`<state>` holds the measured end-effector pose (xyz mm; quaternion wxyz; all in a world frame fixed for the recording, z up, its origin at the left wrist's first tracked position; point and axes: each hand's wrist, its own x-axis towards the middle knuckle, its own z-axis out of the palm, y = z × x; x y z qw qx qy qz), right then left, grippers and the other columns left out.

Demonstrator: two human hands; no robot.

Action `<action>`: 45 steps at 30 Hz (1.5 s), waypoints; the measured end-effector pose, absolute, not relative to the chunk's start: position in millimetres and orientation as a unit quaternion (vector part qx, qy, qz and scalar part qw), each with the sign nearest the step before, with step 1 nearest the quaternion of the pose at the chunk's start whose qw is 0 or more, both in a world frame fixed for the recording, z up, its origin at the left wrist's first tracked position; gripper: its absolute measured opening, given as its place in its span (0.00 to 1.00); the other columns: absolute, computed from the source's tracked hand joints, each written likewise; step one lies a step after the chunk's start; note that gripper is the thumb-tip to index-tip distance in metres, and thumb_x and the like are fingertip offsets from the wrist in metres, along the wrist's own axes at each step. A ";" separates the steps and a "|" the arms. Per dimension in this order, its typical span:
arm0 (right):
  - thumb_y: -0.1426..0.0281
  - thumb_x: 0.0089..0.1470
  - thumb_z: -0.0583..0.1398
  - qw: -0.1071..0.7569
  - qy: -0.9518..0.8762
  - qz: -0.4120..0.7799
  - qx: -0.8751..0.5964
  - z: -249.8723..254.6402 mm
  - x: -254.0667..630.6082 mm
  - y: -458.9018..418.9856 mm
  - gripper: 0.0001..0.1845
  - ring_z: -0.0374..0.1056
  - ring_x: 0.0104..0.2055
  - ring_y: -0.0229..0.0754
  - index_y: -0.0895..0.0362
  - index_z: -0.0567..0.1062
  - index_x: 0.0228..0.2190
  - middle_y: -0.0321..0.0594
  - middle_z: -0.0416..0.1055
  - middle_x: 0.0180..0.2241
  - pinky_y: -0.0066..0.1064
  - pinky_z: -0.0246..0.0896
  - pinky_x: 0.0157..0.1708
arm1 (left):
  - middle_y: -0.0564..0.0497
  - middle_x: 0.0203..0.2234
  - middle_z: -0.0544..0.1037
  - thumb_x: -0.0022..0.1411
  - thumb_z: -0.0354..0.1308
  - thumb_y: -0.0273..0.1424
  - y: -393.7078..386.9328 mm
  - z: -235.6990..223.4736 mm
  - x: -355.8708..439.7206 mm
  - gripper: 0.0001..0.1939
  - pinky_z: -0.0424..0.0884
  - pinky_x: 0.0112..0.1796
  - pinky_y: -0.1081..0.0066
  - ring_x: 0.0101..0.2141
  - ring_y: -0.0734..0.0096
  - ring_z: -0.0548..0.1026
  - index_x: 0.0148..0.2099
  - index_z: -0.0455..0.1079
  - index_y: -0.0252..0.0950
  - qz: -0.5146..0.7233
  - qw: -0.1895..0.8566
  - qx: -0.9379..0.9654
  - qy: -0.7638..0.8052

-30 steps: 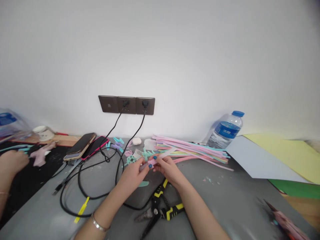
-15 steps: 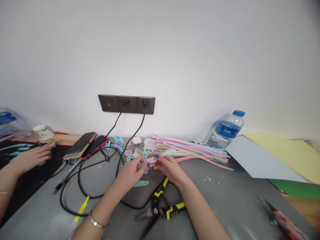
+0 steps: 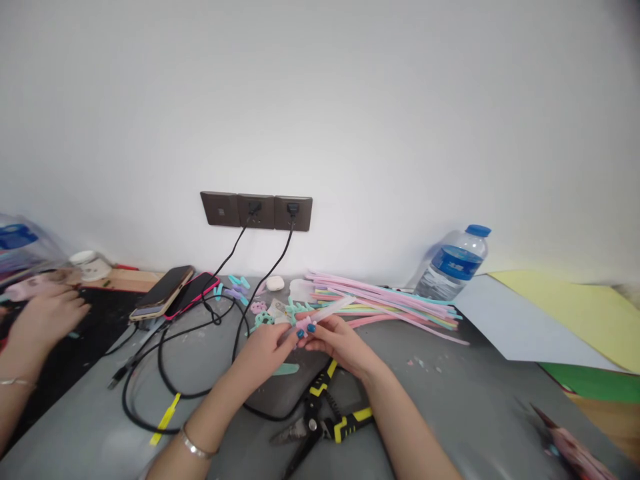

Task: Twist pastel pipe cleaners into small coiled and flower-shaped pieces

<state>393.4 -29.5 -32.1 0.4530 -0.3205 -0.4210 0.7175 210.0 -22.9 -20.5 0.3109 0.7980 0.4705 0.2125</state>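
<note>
Between my two hands is a small pink-lilac fuzzy pipe cleaner piece (image 3: pixel 303 324), pinched at the fingertips. My left hand (image 3: pixel 265 348) closes on it with thumb and fingers pressed together. From the other side my right hand (image 3: pixel 337 339) grips the same piece, thumb against it. A pale, translucent stick (image 3: pixel 336 307) juts up and right from the fingers; which hand holds it I cannot tell. Just behind lie curled mint pipe cleaner pieces (image 3: pixel 263 319) and a pink curled piece (image 3: pixel 259 307). Below my hands is a flat mint strip (image 3: pixel 287 369).
Yellow-black pliers (image 3: pixel 313 424) lie under my right forearm. Black cables (image 3: pixel 161 373) loop at left near two phones (image 3: pixel 193 295). Long pipe cleaners (image 3: pixel 385 297), a water bottle (image 3: pixel 453 263) and paper sheets (image 3: pixel 520 327) are right. Another person's hand (image 3: pixel 45 317) works far left.
My fingertips have drawn closer together around the pipe cleaner piece, and the pale stick angles up more. The other person's hand has moved left. The view has shifted slightly.
</note>
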 end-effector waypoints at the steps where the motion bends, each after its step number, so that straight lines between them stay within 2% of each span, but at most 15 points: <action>1: 0.63 0.47 0.68 0.450 -0.422 0.721 -0.317 -32.0 392.7 -29.8 0.19 0.73 0.30 0.36 0.57 0.79 0.41 0.39 0.77 0.29 0.27 0.67 0.34 | 0.55 0.17 0.65 0.65 0.45 0.42 -23.2 -20.3 210.1 0.20 0.50 0.23 0.72 0.21 0.73 0.62 0.26 0.62 0.36 0.208 0.298 0.799 0.478; 9: 0.65 0.41 0.71 0.489 -0.369 0.720 -0.324 -29.1 390.1 -28.9 0.17 0.70 0.30 0.34 0.59 0.80 0.34 0.38 0.75 0.29 0.25 0.67 0.33 | 0.54 0.20 0.69 0.66 0.44 0.41 -23.8 -12.8 208.8 0.19 0.53 0.25 0.73 0.23 0.71 0.66 0.27 0.64 0.36 0.213 0.297 0.800 0.475; 18: 0.65 0.42 0.71 0.488 -0.388 0.720 -0.305 -24.1 387.9 -33.9 0.16 0.68 0.31 0.35 0.57 0.77 0.34 0.35 0.72 0.29 0.27 0.65 0.34 | 0.53 0.20 0.71 0.67 0.44 0.40 -24.0 -13.2 206.7 0.18 0.53 0.25 0.73 0.23 0.70 0.67 0.28 0.65 0.36 0.204 0.293 0.809 0.466; 23: 0.66 0.37 0.72 0.476 -0.390 0.705 -0.353 -26.7 382.4 -33.9 0.16 0.63 0.23 0.31 0.57 0.77 0.31 0.31 0.68 0.23 0.24 0.59 0.26 | 0.53 0.21 0.71 0.67 0.43 0.36 -29.7 -12.4 211.8 0.14 0.53 0.26 0.73 0.24 0.69 0.68 0.37 0.68 0.37 0.192 0.296 0.819 0.453; 26: 0.65 0.36 0.73 0.481 -0.386 0.691 -0.376 -28.5 382.7 -31.8 0.16 0.61 0.22 0.31 0.57 0.76 0.27 0.30 0.67 0.20 0.23 0.55 0.23 | 0.54 0.21 0.69 0.67 0.42 0.35 -31.4 -11.1 213.1 0.13 0.52 0.25 0.73 0.23 0.70 0.66 0.36 0.66 0.38 0.190 0.302 0.822 0.443; 33: 0.64 0.35 0.72 0.494 -0.389 0.677 -0.383 -28.1 384.4 -30.6 0.17 0.62 0.22 0.33 0.58 0.76 0.27 0.31 0.68 0.21 0.25 0.55 0.23 | 0.53 0.24 0.71 0.68 0.42 0.36 -28.0 -12.7 210.4 0.14 0.55 0.27 0.73 0.25 0.70 0.68 0.34 0.65 0.37 0.193 0.337 0.816 0.429; 37: 0.63 0.33 0.73 0.569 -0.347 0.636 -0.389 -33.8 394.6 -22.5 0.18 0.59 0.20 0.31 0.58 0.75 0.25 0.30 0.65 0.19 0.24 0.56 0.20 | 0.53 0.24 0.72 0.67 0.42 0.35 -23.3 -11.1 203.6 0.14 0.56 0.28 0.73 0.27 0.69 0.69 0.34 0.65 0.37 0.209 0.311 0.818 0.437; 39: 0.60 0.34 0.72 0.606 -0.323 0.610 -0.395 -37.7 404.8 -16.6 0.19 0.58 0.19 0.31 0.56 0.76 0.28 0.29 0.65 0.18 0.25 0.56 0.19 | 0.54 0.23 0.71 0.66 0.43 0.36 -18.8 -9.4 196.6 0.14 0.56 0.28 0.73 0.26 0.69 0.69 0.33 0.66 0.37 0.213 0.287 0.820 0.447; 42: 0.61 0.35 0.72 0.673 -0.305 0.537 -0.408 -42.1 421.4 -9.4 0.18 0.62 0.23 0.33 0.55 0.78 0.31 0.33 0.71 0.25 0.26 0.62 0.24 | 0.54 0.21 0.71 0.66 0.44 0.36 -10.1 -7.1 182.0 0.15 0.56 0.26 0.73 0.24 0.69 0.68 0.32 0.67 0.37 0.185 0.274 0.816 0.475; 45: 0.61 0.37 0.71 0.711 -0.295 0.480 -0.420 -43.2 429.2 -7.6 0.18 0.63 0.24 0.35 0.55 0.79 0.33 0.36 0.74 0.29 0.28 0.64 0.25 | 0.48 0.31 0.78 0.64 0.46 0.34 -2.7 -6.6 167.7 0.13 0.62 0.32 0.71 0.33 0.64 0.74 0.39 0.71 0.36 0.211 0.251 0.796 0.510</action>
